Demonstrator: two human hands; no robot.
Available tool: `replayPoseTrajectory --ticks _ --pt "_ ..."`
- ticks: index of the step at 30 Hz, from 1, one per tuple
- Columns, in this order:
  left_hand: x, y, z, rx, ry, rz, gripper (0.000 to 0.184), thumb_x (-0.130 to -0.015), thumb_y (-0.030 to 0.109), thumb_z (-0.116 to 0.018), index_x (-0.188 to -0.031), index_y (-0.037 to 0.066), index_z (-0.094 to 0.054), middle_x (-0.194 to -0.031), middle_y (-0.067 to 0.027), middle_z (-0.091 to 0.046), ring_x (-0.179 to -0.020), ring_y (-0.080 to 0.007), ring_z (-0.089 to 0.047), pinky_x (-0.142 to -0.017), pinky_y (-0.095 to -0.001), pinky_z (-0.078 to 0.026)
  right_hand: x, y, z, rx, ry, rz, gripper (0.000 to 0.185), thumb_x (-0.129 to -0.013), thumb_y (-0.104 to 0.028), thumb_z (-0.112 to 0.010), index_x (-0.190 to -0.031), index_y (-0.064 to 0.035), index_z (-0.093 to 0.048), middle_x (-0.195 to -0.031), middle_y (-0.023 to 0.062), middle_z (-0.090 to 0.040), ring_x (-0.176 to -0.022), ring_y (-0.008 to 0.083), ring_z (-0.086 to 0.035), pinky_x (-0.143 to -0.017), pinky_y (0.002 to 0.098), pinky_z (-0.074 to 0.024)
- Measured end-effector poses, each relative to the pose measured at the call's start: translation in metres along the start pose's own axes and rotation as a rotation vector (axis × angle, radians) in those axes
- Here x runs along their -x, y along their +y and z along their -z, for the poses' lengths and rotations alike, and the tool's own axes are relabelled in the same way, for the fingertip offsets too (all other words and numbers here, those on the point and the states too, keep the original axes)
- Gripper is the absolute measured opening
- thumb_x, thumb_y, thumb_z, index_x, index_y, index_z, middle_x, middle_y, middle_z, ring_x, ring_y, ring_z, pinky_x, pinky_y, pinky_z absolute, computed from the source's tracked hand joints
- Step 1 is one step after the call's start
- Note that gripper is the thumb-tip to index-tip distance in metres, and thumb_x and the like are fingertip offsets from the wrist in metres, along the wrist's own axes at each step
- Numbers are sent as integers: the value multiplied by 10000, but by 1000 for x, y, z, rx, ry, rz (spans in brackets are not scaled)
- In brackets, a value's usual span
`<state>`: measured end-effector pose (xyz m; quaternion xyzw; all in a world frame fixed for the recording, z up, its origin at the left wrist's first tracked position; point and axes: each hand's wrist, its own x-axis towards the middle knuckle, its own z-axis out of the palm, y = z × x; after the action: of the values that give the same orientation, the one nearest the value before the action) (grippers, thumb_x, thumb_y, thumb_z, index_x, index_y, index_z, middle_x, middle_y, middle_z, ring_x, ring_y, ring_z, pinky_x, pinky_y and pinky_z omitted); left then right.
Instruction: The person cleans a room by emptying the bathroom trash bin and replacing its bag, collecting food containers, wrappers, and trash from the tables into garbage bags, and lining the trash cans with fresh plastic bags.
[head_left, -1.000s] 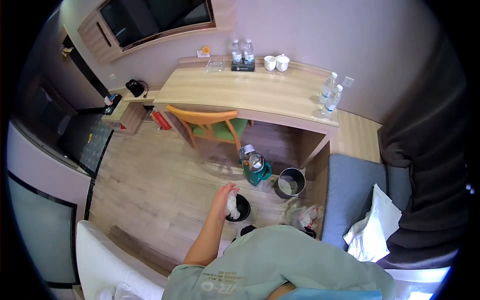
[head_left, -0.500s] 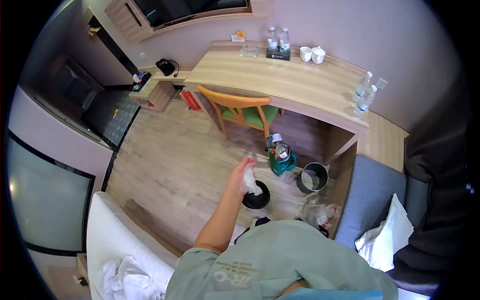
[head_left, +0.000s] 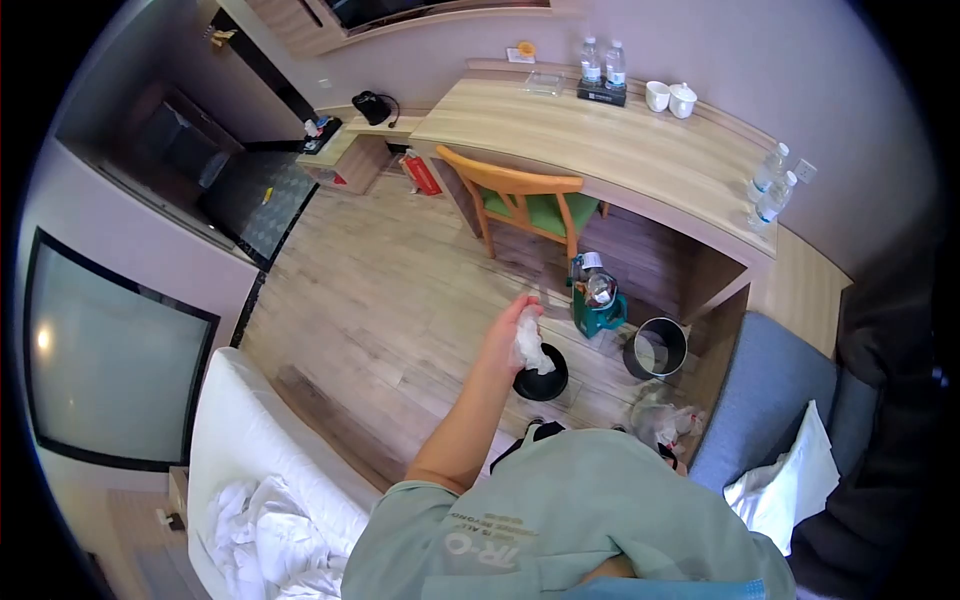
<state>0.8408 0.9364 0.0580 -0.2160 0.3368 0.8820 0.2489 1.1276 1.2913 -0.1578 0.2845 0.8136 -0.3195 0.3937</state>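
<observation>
My left hand (head_left: pixel 512 335) reaches forward over the floor, its fingers closed around a crumpled white plastic bag (head_left: pixel 530 345), thin and partly see-through. The lower end of the bag hangs over a round black bin (head_left: pixel 541 387) on the floor near my feet. I cannot tell whether the bag touches the bin's rim. My right hand is out of sight.
A teal bag with bottles (head_left: pixel 598 315) and a dark open bin (head_left: pixel 655 349) stand beyond. A clear plastic bag (head_left: pixel 662 420) lies by the grey bench (head_left: pixel 775 390). A wooden chair (head_left: pixel 510 180) is at the desk (head_left: pixel 560 130); a white bed (head_left: pixel 250 420) stands left.
The whole view has shifted, so the room sits further right in the picture. My left hand still holds the white plastic bag above the black bin.
</observation>
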Motion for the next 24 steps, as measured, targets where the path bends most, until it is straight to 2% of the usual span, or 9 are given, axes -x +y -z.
replayPoseTrajectory --ticks 15,17,20,21,22,24 --pt "14 -4 -10 71 -19 -25 202 -851 308 -520 -886 110 -540 -731 -38 -594 -491 -144 -526 -427 -279 -434 3 9 1 82 -12 57 268 -707 -267 -547 -869 -67 -623 -876 153 -620 -823 313 -595 -701 408 -467" --pt "17 -5 -12 78 -92 -26 255 -852 344 -516 -891 93 -539 -727 -52 -592 -528 -157 -544 -462 -288 -454 7 14 1 143 -26 83 269 -705 -266 -548 -870 -68 -624 -876 152 -621 -822 312 -596 -700 408 -467" --pt "35 -4 -30 130 -56 -44 311 -853 384 -510 -885 76 -538 -735 -64 -591 -571 -170 -558 -500 -296 -469 7 28 1 459 -65 228 269 -703 -266 -551 -871 -70 -624 -875 152 -621 -819 312 -598 -698 407 -468" --pt "36 -4 -31 141 -110 -43 344 -852 411 -499 -894 71 -534 -746 -68 -590 -600 -173 -563 -525 -297 -475 29 6 19 645 -52 325 269 -702 -266 -551 -872 -71 -624 -874 151 -622 -818 312 -599 -697 407 -469" --pt "37 -7 -34 152 -163 -41 377 -851 437 -488 -902 66 -530 -757 -73 -588 -628 -175 -569 -549 -299 -481 51 -21 47 730 -53 322 274 -676 -270 -594 -887 -97 -612 -841 142 -623 -781 319 -600 -671 409 -469" --pt "41 -13 -43 126 -166 -47 394 -848 457 -481 -918 72 -525 -772 -71 -586 -649 -174 -572 -567 -302 -484 105 -108 104 981 31 544 293 -731 -255 -585 -1002 -147 -557 -863 150 -613 -826 341 -583 -685 434 -465"
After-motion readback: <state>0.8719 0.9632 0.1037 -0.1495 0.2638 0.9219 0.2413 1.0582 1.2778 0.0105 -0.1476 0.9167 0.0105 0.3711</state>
